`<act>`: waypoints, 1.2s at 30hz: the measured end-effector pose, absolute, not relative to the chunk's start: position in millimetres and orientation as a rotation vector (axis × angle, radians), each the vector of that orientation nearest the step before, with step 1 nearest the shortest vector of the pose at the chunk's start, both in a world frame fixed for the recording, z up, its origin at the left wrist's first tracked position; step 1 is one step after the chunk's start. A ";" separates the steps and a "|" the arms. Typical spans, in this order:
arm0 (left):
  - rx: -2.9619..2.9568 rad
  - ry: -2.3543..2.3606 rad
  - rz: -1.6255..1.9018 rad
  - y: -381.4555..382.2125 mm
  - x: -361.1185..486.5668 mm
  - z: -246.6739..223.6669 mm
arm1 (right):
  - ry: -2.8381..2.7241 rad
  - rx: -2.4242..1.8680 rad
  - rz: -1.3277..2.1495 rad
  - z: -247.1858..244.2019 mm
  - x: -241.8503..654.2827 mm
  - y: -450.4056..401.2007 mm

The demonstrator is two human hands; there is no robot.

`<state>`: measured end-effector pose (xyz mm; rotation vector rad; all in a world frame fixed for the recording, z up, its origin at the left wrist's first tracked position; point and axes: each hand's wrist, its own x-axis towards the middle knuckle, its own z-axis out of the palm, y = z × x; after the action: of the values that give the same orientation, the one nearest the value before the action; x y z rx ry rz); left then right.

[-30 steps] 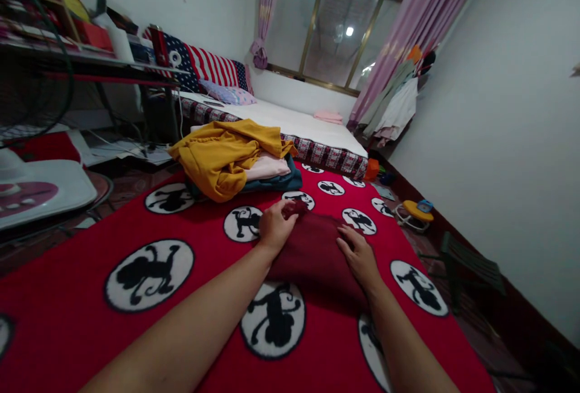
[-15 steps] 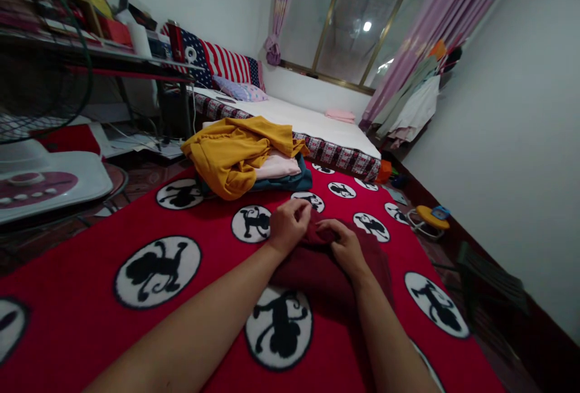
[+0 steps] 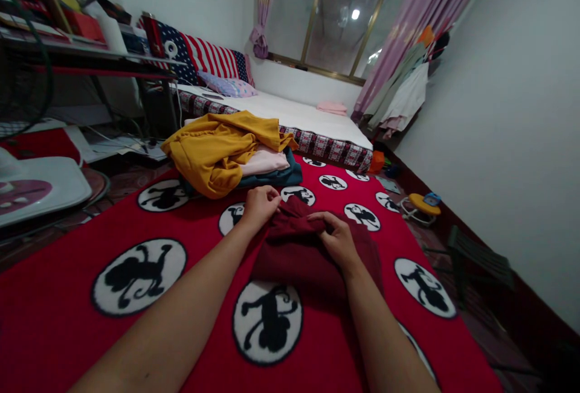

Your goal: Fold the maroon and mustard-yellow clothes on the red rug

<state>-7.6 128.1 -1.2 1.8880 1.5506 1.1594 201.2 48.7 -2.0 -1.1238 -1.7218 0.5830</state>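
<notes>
While both hands grip the maroon garment (image 3: 299, 254) | yellow clothes pile (image 3: 217, 151) beyond, on red blanket (image 3: 67, 314)

Left hand (image 3: 259, 204) fingertips are curled into the dark red cloth (image 3: 294, 254), so can't see the pinch itself. Right hand (image 3: 338, 237) fingers (image 3: 322, 219) cover the fold beneath them. Both forearms get cut off by the bottom edge.

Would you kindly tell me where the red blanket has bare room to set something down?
Bare stretches: left of the left hand, and right of the dark red garment toward the blanket edge. Crowded: the clothes pile just beyond both hands.
</notes>
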 end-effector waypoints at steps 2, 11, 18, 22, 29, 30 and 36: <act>1.835 1.419 1.155 129.6 -4.4 -2.9 | -1.711 -1.122 0.567 -0.7 201.3 48.1; 2.163 1.543 0.963 129.8 -7.7 -12.2 | -1.754 -1.089 0.585 -6.6 199.6 50.5; 1.808 1.451 0.758 135.6 -16.8 0.7 | -1.584 -1.439 0.115 2.9 228.1 57.8; 2.019 1.524 0.674 129.5 -7.4 1.8 | -1.500 -1.952 0.008 16.0 276.1 50.6; 1.946 1.536 0.719 124.6 0.8 -9.9 | -1.549 -2.071 0.560 8.0 301.2 41.1; 1.886 1.462 0.708 124.3 1.6 -10.5 | -1.532 -2.018 0.680 9.2 297.1 40.8; 1.703 1.048 1.347 112.4 13.5 28.4 | -1.292 -1.437 0.332 51.4 264.1 33.9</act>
<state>13.5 112.4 28.4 1.7031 1.0475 1.3471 264.1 33.9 51.4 -1.4372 -1.2919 0.3319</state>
